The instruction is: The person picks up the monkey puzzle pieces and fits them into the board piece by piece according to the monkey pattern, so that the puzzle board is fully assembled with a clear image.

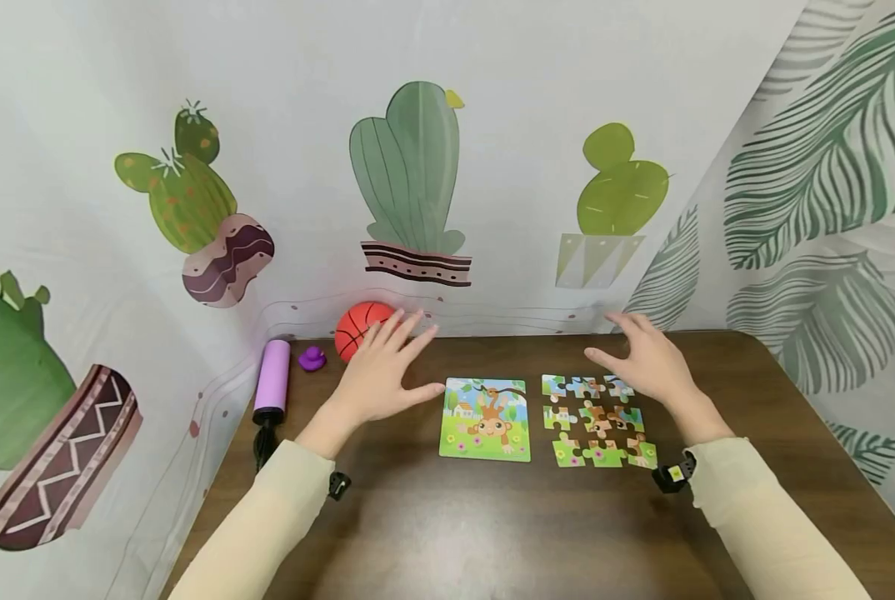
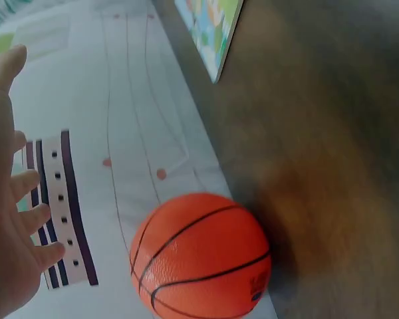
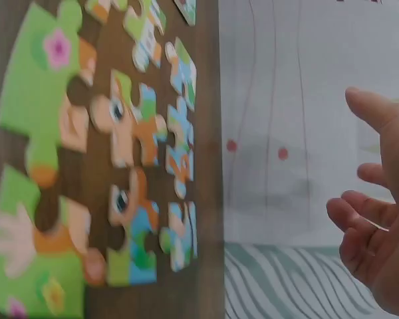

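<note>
My left hand (image 1: 378, 373) hovers with spread fingers left of a square monkey picture board (image 1: 485, 421), holding nothing. Behind that hand sits a small orange basketball (image 1: 356, 327), partly covered by it in the head view; the left wrist view shows the basketball (image 2: 201, 258) below the fingers. My right hand (image 1: 652, 358) is held above the far right of several loose jigsaw pieces (image 1: 603, 419), fingers apart and nothing in them. The pieces lie in loose rows with gaps between, as the right wrist view shows the jigsaw pieces (image 3: 43, 246) beside the hand (image 3: 392, 219).
At the table's back left are a purple toy duck (image 1: 312, 358) and a pink cylinder with a black end (image 1: 272, 379), perhaps a pump. A cloth backdrop with cactus prints (image 1: 417, 167) rises behind the brown table (image 1: 462, 525).
</note>
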`<state>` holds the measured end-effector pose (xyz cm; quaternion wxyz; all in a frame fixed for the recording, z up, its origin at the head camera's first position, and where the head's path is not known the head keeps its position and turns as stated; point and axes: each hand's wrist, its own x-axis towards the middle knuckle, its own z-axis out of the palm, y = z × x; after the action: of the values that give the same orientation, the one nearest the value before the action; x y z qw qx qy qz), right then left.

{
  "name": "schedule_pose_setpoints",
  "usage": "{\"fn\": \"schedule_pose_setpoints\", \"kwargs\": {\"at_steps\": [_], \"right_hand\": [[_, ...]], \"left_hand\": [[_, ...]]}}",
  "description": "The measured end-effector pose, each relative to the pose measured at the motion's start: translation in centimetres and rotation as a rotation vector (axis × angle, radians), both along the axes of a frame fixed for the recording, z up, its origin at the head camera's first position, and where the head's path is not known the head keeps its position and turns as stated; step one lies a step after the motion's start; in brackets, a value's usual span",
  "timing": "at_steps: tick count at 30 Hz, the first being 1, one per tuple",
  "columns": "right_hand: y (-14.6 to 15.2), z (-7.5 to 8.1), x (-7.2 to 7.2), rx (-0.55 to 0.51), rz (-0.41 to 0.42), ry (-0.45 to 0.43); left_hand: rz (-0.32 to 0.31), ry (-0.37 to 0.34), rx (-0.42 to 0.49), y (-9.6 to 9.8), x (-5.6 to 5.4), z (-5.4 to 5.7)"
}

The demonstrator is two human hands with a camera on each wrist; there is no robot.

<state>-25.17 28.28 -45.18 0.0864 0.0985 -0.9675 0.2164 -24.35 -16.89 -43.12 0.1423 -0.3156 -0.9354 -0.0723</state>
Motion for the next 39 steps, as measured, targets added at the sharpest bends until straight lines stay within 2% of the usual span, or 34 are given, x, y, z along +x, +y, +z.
{"fn": "schedule_pose_setpoints", "kwargs": {"at_steps": [3,11,19,23,27,33,39], "right_hand": [[-0.9,-0.6,0.1,-0.016,0.011,-0.039],[-3.4,-3.1,0.4,-0.026,0.046,-0.165],[-5.0,-5.4,0.2,-0.021,0.035,-0.259],[-5.3,-6.3,0.1,-0.016,0.022,-0.280],[-5.5,-6.8,0.1,-0.012,0.011,-0.283],[-5.8,-6.7,0.1,-0.004,-0.006,-0.294],[-5.9,-7.0,-0.4,-0.007,-0.020,-0.313]], "left_hand": [[-0.021,-0.028,-0.028,0.5,0.7,-0.7],[-0.019,-0.194,-0.131,1.1,2.1,-3.8],[-0.034,-0.362,-0.152,1.7,2.8,-7.3],[-0.013,-0.443,-0.178,1.9,2.9,-8.5],[-0.003,-0.467,-0.179,2.1,2.8,-9.1],[-0.005,-0.474,-0.186,2.6,2.3,-9.2],[0.020,-0.470,-0.211,2.8,2.3,-9.5]]}}
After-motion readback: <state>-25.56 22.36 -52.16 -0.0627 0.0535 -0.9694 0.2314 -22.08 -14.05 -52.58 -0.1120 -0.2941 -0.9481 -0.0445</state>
